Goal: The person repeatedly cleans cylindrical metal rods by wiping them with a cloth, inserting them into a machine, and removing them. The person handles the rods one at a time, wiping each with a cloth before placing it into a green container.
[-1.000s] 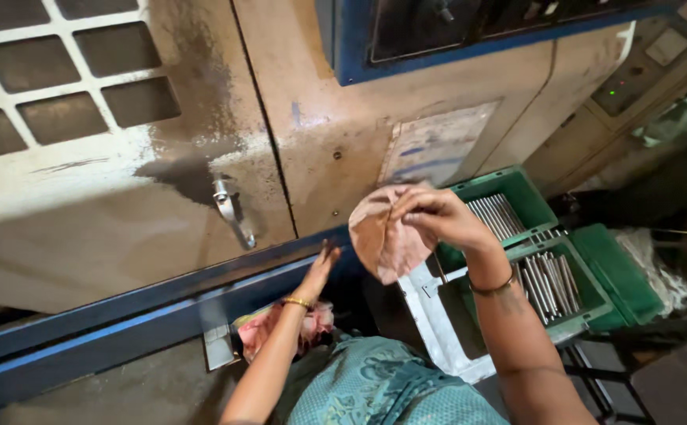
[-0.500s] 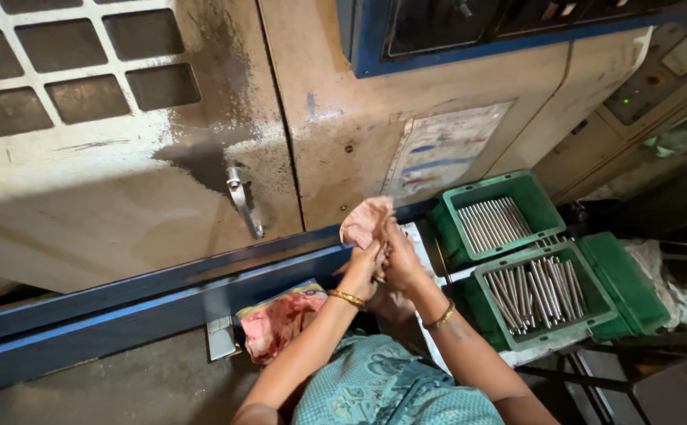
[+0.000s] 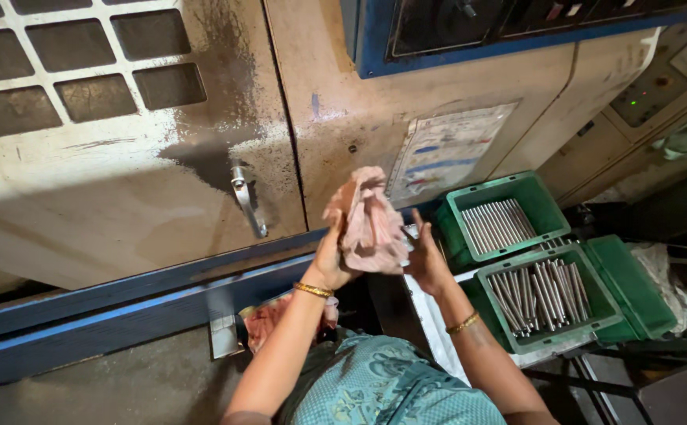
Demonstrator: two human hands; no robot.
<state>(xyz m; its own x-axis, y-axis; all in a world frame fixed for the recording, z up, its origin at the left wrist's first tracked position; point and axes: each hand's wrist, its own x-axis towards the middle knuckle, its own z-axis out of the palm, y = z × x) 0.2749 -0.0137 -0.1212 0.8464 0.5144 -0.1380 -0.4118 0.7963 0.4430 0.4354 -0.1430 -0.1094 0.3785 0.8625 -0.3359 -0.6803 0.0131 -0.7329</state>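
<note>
Nearest, a second pink rag [image 3: 268, 319] is lying low by the left forearm, on a ledge at the machine's blue base rail [image 3: 84, 330]. Both hands are pressing together round a crumpled pink rag [image 3: 371, 224]: left hand [image 3: 331, 260] cupping it from the left, right hand [image 3: 426, 256] w/ fingers spread against its other side. To the right, two green crates [image 3: 544, 287], [image 3: 500, 212] are holding rows of metal rods. Behind, beige machine door w/ metal handle [image 3: 246, 197].
</note>
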